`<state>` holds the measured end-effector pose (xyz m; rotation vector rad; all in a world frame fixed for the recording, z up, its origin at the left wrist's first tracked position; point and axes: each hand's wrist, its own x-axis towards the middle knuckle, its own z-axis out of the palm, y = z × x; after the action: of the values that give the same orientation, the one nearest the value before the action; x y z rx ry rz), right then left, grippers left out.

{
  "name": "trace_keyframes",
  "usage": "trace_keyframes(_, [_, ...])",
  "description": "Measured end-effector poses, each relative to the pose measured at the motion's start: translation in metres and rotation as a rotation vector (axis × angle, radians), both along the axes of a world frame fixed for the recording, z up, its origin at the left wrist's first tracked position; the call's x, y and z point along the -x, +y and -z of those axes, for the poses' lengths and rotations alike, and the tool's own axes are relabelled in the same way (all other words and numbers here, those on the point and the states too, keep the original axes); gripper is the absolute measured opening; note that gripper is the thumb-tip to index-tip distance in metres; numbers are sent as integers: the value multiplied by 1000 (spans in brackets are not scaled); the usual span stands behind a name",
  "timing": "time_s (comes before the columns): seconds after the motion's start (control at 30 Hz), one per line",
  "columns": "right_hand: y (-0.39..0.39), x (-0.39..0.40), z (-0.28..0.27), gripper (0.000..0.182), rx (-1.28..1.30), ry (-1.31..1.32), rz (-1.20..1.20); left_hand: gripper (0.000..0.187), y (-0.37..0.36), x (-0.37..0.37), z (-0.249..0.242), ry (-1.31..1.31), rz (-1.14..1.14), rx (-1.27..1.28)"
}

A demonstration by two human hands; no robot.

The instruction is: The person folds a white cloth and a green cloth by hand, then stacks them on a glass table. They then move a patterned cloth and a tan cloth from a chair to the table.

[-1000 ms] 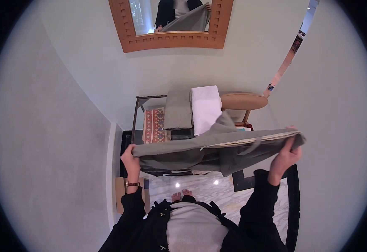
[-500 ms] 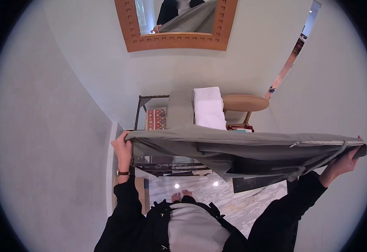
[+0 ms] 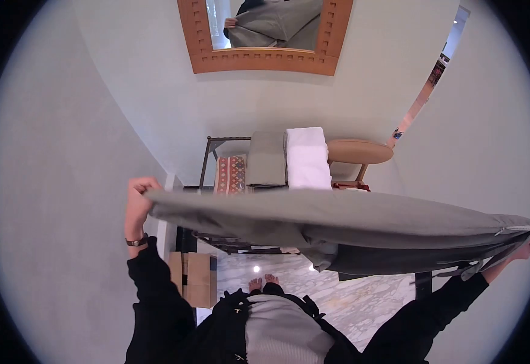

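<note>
A grey duvet cover [image 3: 313,212] with a zip and ties along its right end is stretched across the view at about chest height. At its left end my left hand [image 3: 140,197] is closed on a corner, with the arm held out wide. My right hand [image 3: 523,250] grips the other end beside the zip and the dangling ties; the fabric partly hides its fingers. The middle of the cover sags in loose folds, and its lower edge hangs over the front of the rack.
A dark metal rack [image 3: 208,159] holds a patterned red cloth [image 3: 231,173], folded grey fabric [image 3: 267,159] and folded white fabric [image 3: 307,158]. Beside it is a brown chair [image 3: 361,151]. A wood-framed mirror [image 3: 265,64] hangs above. A cardboard box [image 3: 199,280] stands on the marble floor [image 3: 313,297].
My left hand has moved outward to the left and slightly up, and my right hand outward to the right and down. The duvet cover is now spread wider, and the box shows more.
</note>
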<state>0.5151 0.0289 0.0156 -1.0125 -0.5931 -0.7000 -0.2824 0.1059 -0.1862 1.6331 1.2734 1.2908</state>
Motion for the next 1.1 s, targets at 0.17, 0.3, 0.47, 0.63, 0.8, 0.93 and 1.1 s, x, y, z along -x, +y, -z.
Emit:
trace_keyframes(0.17, [4, -25, -7, 33, 19, 4, 15, 11, -33, -58, -79, 534, 648, 504])
trace_keyframes(0.3, [0, -47, -8, 36, 41, 3, 13, 21, -45, -39, -68, 704, 158, 193])
trace_keyframes(0.47, [2, -79, 7, 41, 128, 4, -42, 21, -59, -7, -110, 529, -640, -475])
trace_keyframes(0.63, [30, -137, 5, 45, 310, -57, -90, 24, -60, 105, -89, 474, -614, -404])
trace_keyframes(0.8, [57, -126, 4, 49, 165, 201, -294, 29, -90, 193, -111, 71, -880, -470])
trace_keyframes(0.93, [79, -143, 12, 46, 259, 35, -393, 31, -137, 343, -143, 238, -904, -478])
trace_keyframes(1.1, [111, -83, 23, 53, 541, 162, -538, 36, -169, 369, -161, 427, -968, -456])
